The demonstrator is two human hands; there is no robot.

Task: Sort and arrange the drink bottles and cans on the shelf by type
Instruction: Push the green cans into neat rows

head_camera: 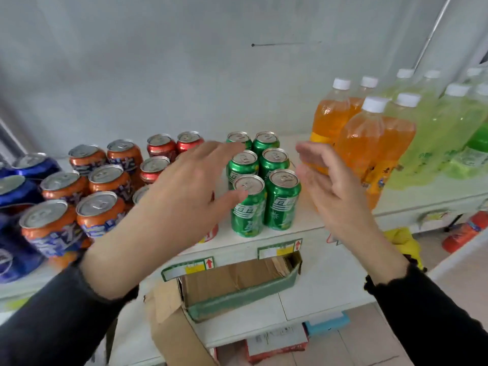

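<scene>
Green cans (pixel 261 178) blocked in rows at shelf (pixel 311 220) front edge | your left hand (pixel 184 196) and right hand (pixel 330 191) flank them, fingers spread, empty | sorting looks nearly done; blue cans (pixel 21 186) at left end untidy.

Both hands spread empty, left hand (pixel 184 191) and right hand (pixel 330 186) flanking the green cans (pixel 264 180) on the shelf (pixel 311 220).
</scene>
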